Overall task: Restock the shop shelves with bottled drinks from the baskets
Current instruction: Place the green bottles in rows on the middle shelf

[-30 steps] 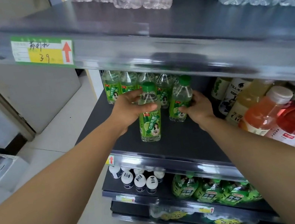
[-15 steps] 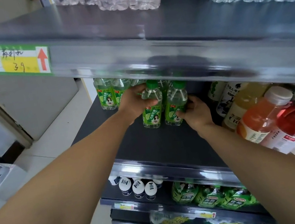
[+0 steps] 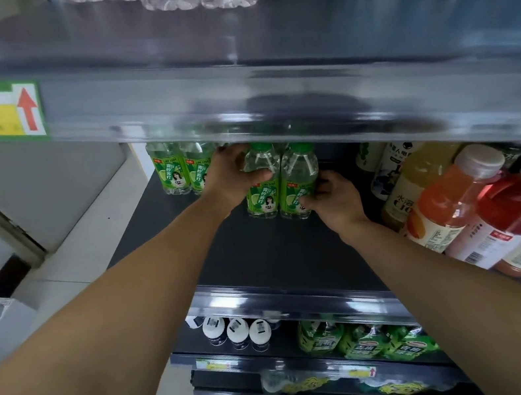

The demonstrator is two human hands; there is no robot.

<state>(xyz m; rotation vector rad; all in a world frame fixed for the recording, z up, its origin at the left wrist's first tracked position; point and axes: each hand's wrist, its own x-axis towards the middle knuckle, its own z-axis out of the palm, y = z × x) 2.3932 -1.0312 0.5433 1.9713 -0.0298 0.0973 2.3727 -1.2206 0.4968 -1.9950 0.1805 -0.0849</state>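
**Middle shelf** (image 3: 264, 266), front edge: the dark deck is bare from the lip back to the hands. By judgement there is room for several more rows.

**Right front corner:** juice bottles (image 3: 455, 204), orange and red, near the right forearm. This flank is tight.

**Mid-depth:** two lime soda bottles, upright, side by side and touching.
- The left hand (image 3: 232, 184) wraps the shoulder of the left bottle (image 3: 264, 196).
- The right hand (image 3: 336, 199) pinches the right bottle (image 3: 297, 170) low on its label.

**Rear left corner:** back row (image 3: 175, 174) of the same green bottles, just beside the left hand.

**Overhead:** the upper shelf (image 3: 270, 105) edge hangs close above the caps, so a bottle likely slides in rather than lifts.

**Progress:** restocking is under way and the second row has barely begun. The baskets are out of view, so the stock left cannot be told.
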